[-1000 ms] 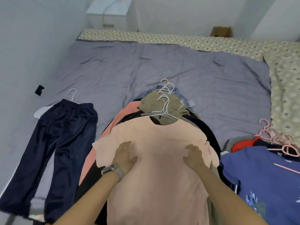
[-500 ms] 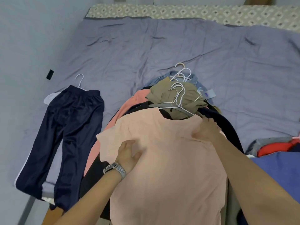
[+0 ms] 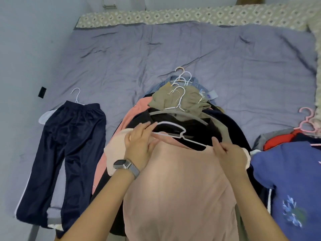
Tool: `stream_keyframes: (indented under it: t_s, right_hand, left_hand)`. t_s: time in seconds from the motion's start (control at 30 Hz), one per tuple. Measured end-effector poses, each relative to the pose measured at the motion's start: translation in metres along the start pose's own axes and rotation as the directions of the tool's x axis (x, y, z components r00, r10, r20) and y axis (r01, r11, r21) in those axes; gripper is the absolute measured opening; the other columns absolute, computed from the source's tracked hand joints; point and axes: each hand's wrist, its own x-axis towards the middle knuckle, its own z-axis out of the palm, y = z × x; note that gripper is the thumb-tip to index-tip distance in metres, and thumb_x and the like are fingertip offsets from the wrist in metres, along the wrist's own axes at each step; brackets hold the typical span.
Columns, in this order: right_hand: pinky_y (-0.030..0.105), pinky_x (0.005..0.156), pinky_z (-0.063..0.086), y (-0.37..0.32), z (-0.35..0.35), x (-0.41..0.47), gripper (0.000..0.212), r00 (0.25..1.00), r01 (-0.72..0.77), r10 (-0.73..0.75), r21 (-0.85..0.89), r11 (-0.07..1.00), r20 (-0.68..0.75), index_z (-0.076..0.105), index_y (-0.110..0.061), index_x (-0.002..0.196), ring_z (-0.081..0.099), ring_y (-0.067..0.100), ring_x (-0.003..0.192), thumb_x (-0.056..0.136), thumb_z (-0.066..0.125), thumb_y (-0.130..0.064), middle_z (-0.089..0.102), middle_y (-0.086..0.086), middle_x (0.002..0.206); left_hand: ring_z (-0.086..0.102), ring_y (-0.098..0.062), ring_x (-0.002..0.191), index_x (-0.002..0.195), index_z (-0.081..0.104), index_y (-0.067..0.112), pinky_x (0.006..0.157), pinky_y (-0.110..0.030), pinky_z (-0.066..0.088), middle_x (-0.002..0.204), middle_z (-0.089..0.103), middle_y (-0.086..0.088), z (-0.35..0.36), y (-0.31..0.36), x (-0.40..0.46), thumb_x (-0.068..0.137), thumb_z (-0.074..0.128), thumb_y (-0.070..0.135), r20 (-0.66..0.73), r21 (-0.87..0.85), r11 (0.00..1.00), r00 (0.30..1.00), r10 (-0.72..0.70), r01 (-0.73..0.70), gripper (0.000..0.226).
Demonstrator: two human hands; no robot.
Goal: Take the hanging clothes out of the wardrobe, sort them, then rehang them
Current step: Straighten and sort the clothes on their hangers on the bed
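1. Left hand (image 3: 139, 145) sits at the pink shirt's (image 3: 178, 188) left shoulder, fingers pinching the left end of a white hanger (image 3: 175, 133), a watch (image 3: 126, 165) on the wrist.
2. Right hand (image 3: 229, 153) is at the shirt's right shoulder, thumb and fingers pinching the fabric at the collar edge, right where the hanger's right arm runs under the cloth.
3. That hanger lies across the neckline, its hook curling toward 12 o'clock over a black garment (image 3: 191, 134).
4. Pink shirt tops the middle pile, spread flat and running down to 6 o'clock.
5. Beyond it, at 12 o'clock on the pile: an olive garment (image 3: 161, 101) with several white hooks (image 3: 180, 94) on top, a denim piece (image 3: 194, 81) peeking out behind, and a salmon garment (image 3: 137, 110) showing at the pile's left edge.
6. Over at 9 o'clock, well apart from the pile, navy trousers (image 3: 69, 153) lie flat on their own white hanger, legs toward the bed's near edge.
7. At 3 o'clock, a second pile: a blue top (image 3: 286, 171) with a pale print uppermost, red fabric (image 3: 276, 140) behind it, pink hangers (image 3: 307, 120) sticking out past that.
8. Everything rests on a grey-purple quilt (image 3: 173, 49) covering the bed, patterned sheet (image 3: 191, 16) showing along the far edge at 12 o'clock.
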Motion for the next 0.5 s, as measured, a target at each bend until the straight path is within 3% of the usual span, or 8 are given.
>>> stream_keyframes:
  t_s: [0.07, 0.17, 0.23, 0.3, 0.37, 0.43, 0.5]
  right_hand:
    - [0.03, 0.049, 0.02, -0.004, -0.01, -0.019, 0.061, 0.996, -0.084, 0.085, 0.063, 0.994, -0.007, 0.027, -0.016, 0.044, 0.031, 0.017, 0.044, 0.091, 0.056, -0.041, 0.031, -0.001, 0.041]
    - [0.03, 0.047, 0.023, -0.01, -0.024, -0.049, 0.062, 0.996, -0.086, 0.086, 0.062, 0.994, 0.007, 0.03, -0.015, 0.043, 0.03, 0.013, 0.043, 0.091, 0.056, -0.045, 0.032, -0.002, 0.041]
    - [0.02, 0.047, 0.024, -0.016, -0.035, -0.074, 0.06, 1.0, 0.007, -0.007, 0.14, 0.99, -0.001, 0.027, -0.017, 0.045, 0.031, 0.012, 0.044, 0.087, 0.063, -0.04, 0.031, -0.004, 0.04]
    - [0.015, 0.058, 0.031, -0.023, -0.044, -0.099, 0.053, 0.989, 0.146, -0.143, 0.169, 0.975, -0.029, 0.036, -0.018, 0.045, 0.041, 0.007, 0.054, 0.082, 0.07, -0.036, 0.043, -0.01, 0.045]
    - [0.025, 0.072, 0.037, -0.031, -0.052, -0.123, 0.04, 0.968, 0.241, -0.233, 0.097, 0.966, -0.09, 0.052, -0.022, 0.049, 0.049, 0.007, 0.066, 0.076, 0.071, -0.043, 0.056, -0.014, 0.058]
    - [0.027, 0.075, 0.037, -0.041, -0.06, -0.154, 0.03, 0.94, 0.307, -0.291, 0.07, 0.949, -0.177, 0.056, -0.032, 0.053, 0.051, 0.006, 0.071, 0.074, 0.069, -0.05, 0.061, -0.018, 0.071]
    - [0.027, 0.076, 0.037, -0.054, -0.063, -0.193, 0.019, 0.897, 0.39, -0.363, 0.062, 0.919, -0.251, 0.056, -0.044, 0.061, 0.05, 0.004, 0.075, 0.076, 0.061, -0.055, 0.061, -0.023, 0.078]
  left_hand:
    - [0.047, -0.013, 0.112, 0.108, 0.061, 0.037, 0.09, -0.032, 0.02, 0.108, 0.059, 0.012, -0.003, 0.015, -0.003, 0.088, 0.022, 0.05, 0.106, 0.036, 0.999, 0.994, 0.018, -0.022, 0.046]
    - [0.046, -0.012, 0.087, 0.085, 0.065, 0.035, 0.073, -0.029, 0.013, 0.08, 0.055, 0.01, -0.009, 0.03, -0.02, 0.091, 0.033, 0.037, 0.056, -0.006, 1.0, 0.998, 0.026, -0.026, 0.032]
    - [0.043, -0.01, 0.084, 0.085, 0.065, 0.038, 0.073, -0.029, 0.013, 0.077, 0.056, 0.011, -0.021, 0.031, -0.039, 0.087, 0.034, 0.037, 0.002, -0.076, 0.997, 1.0, 0.03, -0.029, 0.031]
    - [0.047, -0.01, 0.084, 0.082, 0.062, 0.046, 0.08, -0.033, 0.022, 0.079, 0.062, 0.01, -0.039, 0.024, -0.061, 0.084, 0.037, 0.039, 0.01, -0.184, 0.982, 0.999, 0.035, -0.033, 0.026]
    - [0.052, -0.009, 0.085, 0.083, 0.058, 0.054, 0.087, -0.041, 0.036, 0.084, 0.066, 0.011, -0.06, 0.013, -0.085, 0.079, 0.04, 0.051, 0.109, -0.288, 0.956, 0.99, 0.09, -0.055, 0.019]
    - [0.056, -0.008, 0.089, 0.09, 0.058, 0.056, 0.089, -0.046, 0.042, 0.088, 0.066, 0.015, -0.085, 0.006, -0.114, 0.075, 0.041, 0.062, 0.207, -0.35, 0.934, 0.966, 0.154, -0.074, 0.024]
    - [0.058, -0.009, 0.088, 0.088, 0.062, 0.048, 0.089, -0.046, 0.044, 0.086, 0.066, 0.016, -0.11, 0.001, -0.145, 0.075, 0.042, 0.063, 0.21, -0.399, 0.914, 0.962, 0.172, -0.076, 0.028]
